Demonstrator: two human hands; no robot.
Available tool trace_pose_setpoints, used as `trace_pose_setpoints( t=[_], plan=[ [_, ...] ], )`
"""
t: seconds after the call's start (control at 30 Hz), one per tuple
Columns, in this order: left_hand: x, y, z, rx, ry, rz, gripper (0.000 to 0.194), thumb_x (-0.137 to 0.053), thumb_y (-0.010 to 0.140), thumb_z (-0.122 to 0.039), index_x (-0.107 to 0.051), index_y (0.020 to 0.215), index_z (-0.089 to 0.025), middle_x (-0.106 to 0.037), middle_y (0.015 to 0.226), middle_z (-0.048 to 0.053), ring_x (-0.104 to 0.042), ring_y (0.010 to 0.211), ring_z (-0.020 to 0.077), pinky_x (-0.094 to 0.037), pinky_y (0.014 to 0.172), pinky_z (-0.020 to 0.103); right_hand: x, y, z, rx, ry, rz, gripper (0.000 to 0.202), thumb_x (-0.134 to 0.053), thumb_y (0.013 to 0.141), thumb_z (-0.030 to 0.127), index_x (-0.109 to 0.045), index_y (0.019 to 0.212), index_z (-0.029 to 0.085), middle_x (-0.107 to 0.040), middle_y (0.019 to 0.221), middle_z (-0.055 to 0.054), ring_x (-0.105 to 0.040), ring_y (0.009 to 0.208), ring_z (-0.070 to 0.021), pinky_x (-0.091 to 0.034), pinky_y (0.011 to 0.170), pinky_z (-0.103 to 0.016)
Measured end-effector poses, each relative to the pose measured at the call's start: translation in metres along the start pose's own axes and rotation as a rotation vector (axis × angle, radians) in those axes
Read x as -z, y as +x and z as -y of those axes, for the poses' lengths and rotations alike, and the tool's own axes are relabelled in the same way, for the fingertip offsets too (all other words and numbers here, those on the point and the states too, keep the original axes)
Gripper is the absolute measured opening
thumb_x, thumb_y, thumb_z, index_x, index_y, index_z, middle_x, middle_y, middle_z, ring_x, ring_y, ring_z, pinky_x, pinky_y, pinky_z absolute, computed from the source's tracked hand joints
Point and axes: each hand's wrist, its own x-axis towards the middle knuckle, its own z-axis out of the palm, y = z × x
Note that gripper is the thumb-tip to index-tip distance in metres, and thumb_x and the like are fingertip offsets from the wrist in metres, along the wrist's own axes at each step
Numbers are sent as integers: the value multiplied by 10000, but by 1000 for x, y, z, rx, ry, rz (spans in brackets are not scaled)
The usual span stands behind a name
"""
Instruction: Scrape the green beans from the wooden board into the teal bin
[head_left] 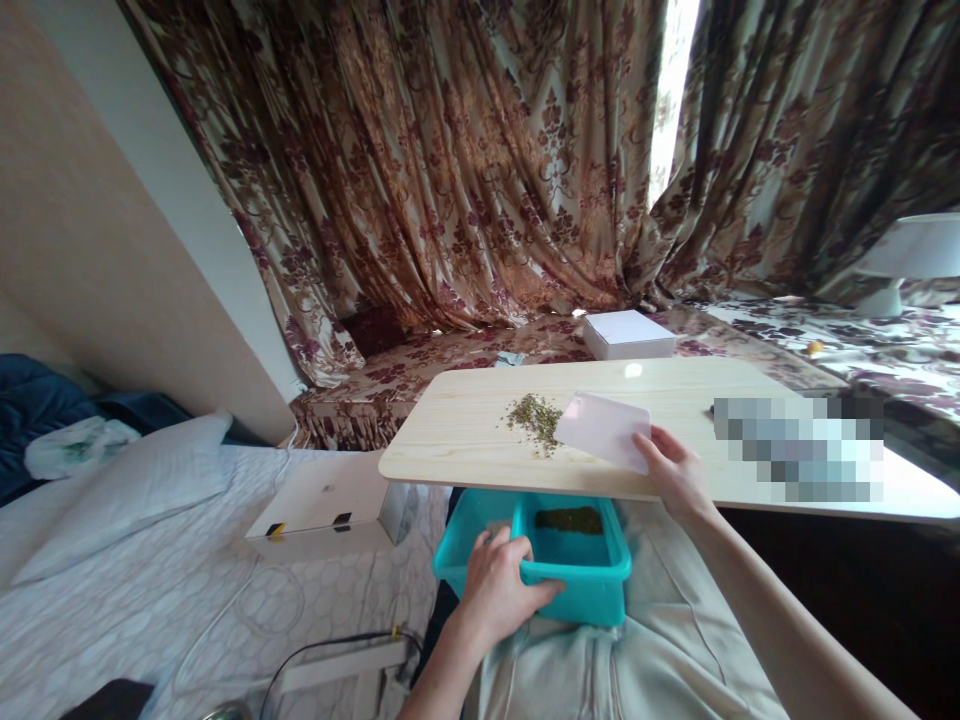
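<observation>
My right hand pinches the right edge of a translucent whitish sheet, tilted over the light wooden tabletop. The sheet's left edge meets a scattered pile of small green seeds or beans. Below the table's front edge, my left hand grips the near rim of a turquoise divided container resting on my lap. Its right compartment holds a layer of green grains. The left compartment is partly covered by my fingers, and what lies near them is hard to make out.
A blurred, pixelated object lies on the right of the table. Behind stands a white box. At the left, another white box sits on the bed near cables. A lamp is at far right.
</observation>
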Motion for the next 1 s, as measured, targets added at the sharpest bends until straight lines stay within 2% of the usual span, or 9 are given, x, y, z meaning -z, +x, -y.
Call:
trace_pose_setpoints(
  t=[0.17,0.6,1.0],
  plan=[
    [0,1,0,10,-7,4,288,-787,667,-444,-589,671,-235,-615,836,16,-590,971,280,-416,906,381,-1,-1,2,19,-31,-3,346,-694,690,478,-696,891,197,-768,896,-82,-702,936,-275,-563,784,-356],
    [-1,2,0,10,-7,-3,276,-783,657,-436,-591,669,-237,-607,822,16,-589,947,283,-428,868,372,-3,-3,3,48,-105,34,272,-682,698,445,-683,836,211,-759,812,-71,-703,847,-272,-561,716,-348],
    [-1,1,1,0,3,-12,267,-780,671,-436,-607,691,-234,-597,812,21,-586,950,287,-434,855,368,-3,-3,1,48,-102,64,327,-673,689,481,-680,841,192,-752,790,-76,-698,819,-260,-551,684,-337]
  ],
)
